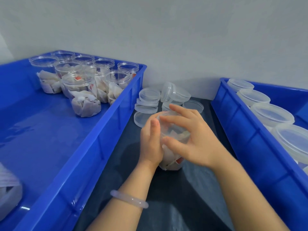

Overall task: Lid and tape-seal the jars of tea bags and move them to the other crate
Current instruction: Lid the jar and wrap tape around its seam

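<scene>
At 6 o'clock, nearest the camera, two bare forearms reach in over a dark table (166,189); the left wrist wears a pale translucent bracelet (129,199). Just beyond them, in the middle of the view, a clear jar (173,161) packed with white tea bags stands upright on the table, in the gap between two blue crates.

The left hand (150,142) holds the jar's 9 o'clock side, palm against the wall and fingers running up towards the rim. The right hand (188,135) comes in from 3 o'clock. Its fingers are spread and curled over the clear lid (166,114) on top of the jar, with the thumb on the near edge. Whether the lid is fully seated cannot be told, since the fingers cover most of it.

At 12 o'clock, just behind the jar, loose lids (148,100) lie on the table, some stacked and some tipped on edge.

From 7 to 10 o'clock runs the left crate (93,147). A blurred bundle of tea bags (8,194) sits in its near corner, and a cluster of open jars (78,82), filled with tea bags and without lids, stands at its far end.

From 1 to 4 o'clock runs the right crate (250,139), with a row of lidded jars (271,114) inside. A plain pale wall (166,39) closes the background.
</scene>
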A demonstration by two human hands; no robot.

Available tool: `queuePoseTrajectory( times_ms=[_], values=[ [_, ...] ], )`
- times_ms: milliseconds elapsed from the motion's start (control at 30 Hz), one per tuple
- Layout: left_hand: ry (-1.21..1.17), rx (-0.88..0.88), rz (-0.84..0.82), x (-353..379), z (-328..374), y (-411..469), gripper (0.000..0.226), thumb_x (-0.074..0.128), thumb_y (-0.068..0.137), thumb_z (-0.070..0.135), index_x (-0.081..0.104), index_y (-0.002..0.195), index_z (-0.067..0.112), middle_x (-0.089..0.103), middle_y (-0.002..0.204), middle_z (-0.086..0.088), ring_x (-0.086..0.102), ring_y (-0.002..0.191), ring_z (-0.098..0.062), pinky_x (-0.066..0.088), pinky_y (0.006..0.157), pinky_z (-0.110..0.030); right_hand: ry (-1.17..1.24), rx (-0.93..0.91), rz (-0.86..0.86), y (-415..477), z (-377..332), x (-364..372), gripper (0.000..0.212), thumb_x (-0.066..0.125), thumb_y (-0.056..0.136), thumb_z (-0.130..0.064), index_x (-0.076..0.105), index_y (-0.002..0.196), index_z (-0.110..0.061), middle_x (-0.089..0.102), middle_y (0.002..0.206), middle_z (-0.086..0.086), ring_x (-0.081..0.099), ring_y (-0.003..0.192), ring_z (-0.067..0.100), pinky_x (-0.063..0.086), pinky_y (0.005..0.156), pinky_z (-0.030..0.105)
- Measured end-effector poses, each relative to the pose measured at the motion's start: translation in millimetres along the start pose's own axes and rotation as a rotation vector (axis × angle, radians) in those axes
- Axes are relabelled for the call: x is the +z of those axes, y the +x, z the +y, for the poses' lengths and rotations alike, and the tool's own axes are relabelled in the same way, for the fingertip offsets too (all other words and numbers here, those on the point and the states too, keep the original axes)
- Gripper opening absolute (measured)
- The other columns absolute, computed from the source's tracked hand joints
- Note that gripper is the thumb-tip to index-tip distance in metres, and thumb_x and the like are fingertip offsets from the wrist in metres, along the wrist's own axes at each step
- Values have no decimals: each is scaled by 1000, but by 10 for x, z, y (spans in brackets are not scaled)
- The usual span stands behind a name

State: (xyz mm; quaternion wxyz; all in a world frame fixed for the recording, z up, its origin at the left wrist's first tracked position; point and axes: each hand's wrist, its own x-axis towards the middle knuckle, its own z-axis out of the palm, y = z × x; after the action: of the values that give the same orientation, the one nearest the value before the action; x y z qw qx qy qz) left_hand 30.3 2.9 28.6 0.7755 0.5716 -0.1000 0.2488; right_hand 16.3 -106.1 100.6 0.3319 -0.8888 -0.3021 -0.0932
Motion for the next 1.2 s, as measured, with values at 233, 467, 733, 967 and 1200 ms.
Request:
queuePoseTrajectory(
  times_ms=[233, 467, 733, 967, 1200],
  values=[
    [-15, -125, 55, 1, -39, 22, 60, 28, 86, 63, 66, 103, 20, 75, 90, 2, 68, 98, -18, 51, 88, -35, -382, 266, -1, 36, -185, -79, 89, 42, 49, -88, 52, 118, -33, 45, 108, -6, 39, 111, 17, 33, 78, 27],
    [-2, -198, -138, -50, 33, 28, 94, 36, 70, 88, 62, 109, 7, 67, 105, -12, 63, 103, -21, 49, 97, -40, -39, 156, -156, 13, 36, -152, 82, 74, 54, -60, 47, 127, -32, 43, 134, -15, 37, 127, 1, 28, 88, 1],
    [34, -249, -499, -310, 137, 48, 130, 74, 42, 79, 37, 137, -2, 49, 138, -20, 46, 131, -26, 39, 109, -40, 126, 159, -22, 26, 95, -43, 80, 80, 57, -54, 49, 129, -38, 52, 123, -21, 48, 107, -11, 36, 83, 0],
    [560, -175, -217, -20, 117, -88, 79, 82, 45, 38, 47, 114, 50, 65, 105, 21, 62, 95, 3, 54, 75, -20, -335, 254, -11, -1, -77, -57, 103, 50, 49, -82, 38, 139, -33, 46, 130, -7, 34, 121, 18, 31, 93, 30],
    [-27, -320, -747, -329, 245, 36, 69, 77, 59, 16, 54, 124, 12, 65, 114, 1, 60, 111, -16, 48, 92, -28, 227, 100, -223, -14, -3, -244, 51, 76, 65, -44, 63, 113, -33, 65, 108, -17, 56, 106, -1, 44, 94, 25]
  ],
)
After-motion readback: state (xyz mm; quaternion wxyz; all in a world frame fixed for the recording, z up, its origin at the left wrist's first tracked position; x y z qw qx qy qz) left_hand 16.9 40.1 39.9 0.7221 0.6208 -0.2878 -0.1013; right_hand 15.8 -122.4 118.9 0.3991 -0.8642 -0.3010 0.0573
